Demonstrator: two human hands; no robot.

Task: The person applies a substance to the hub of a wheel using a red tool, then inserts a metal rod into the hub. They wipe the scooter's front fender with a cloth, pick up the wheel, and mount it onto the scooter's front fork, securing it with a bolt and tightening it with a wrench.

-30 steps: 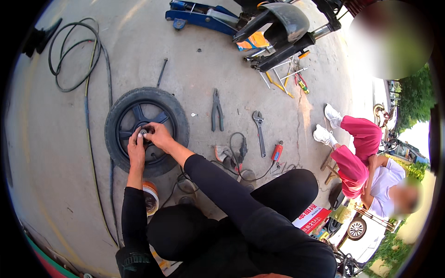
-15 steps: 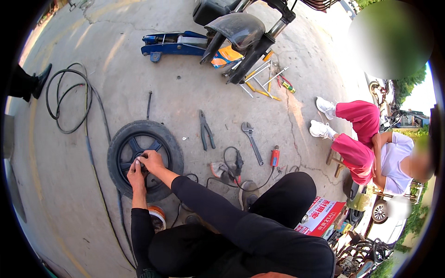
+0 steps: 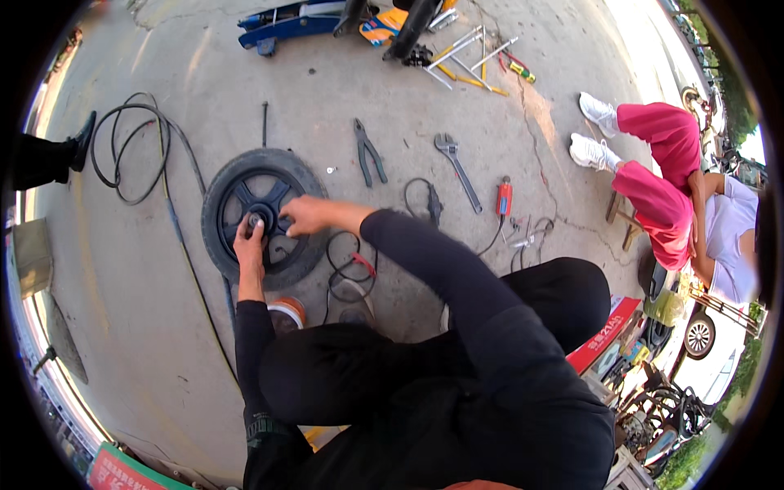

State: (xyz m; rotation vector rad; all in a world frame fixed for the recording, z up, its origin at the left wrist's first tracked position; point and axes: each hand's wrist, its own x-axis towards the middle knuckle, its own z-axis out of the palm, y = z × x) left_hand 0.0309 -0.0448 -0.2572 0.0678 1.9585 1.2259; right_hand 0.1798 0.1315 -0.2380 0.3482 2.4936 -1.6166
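A black-spoked wheel [image 3: 282,173] with its tyre lies flat on the concrete in front of me. My left hand [image 3: 250,249] is at the hub, thumb and fingers pinched on a small dark round part [image 3: 257,220] there. Over the wheel's right side, apart from the hub, hovers my right hand [image 3: 309,215] with its fingers curled together; whatever they may hold is hidden. A long bolt [image 3: 265,124] lies just beyond the tyre. To the right rest dark-handled pliers [image 3: 369,153] and an adjustable wrench [image 3: 460,173].
A red tool [image 3: 504,198] with a cable lies farther right. Hoses [image 3: 167,188] coil at left, near another person's shoe [image 3: 82,140]. A blue floor jack [image 3: 286,26] stands at the back. Someone in pink trousers [image 3: 661,204] sits right. A bucket [image 3: 287,312] is by my knee.
My right hand has drawn away from the hub to the right, while my left stays there. The view has shifted, so the wheel and tools appear higher.
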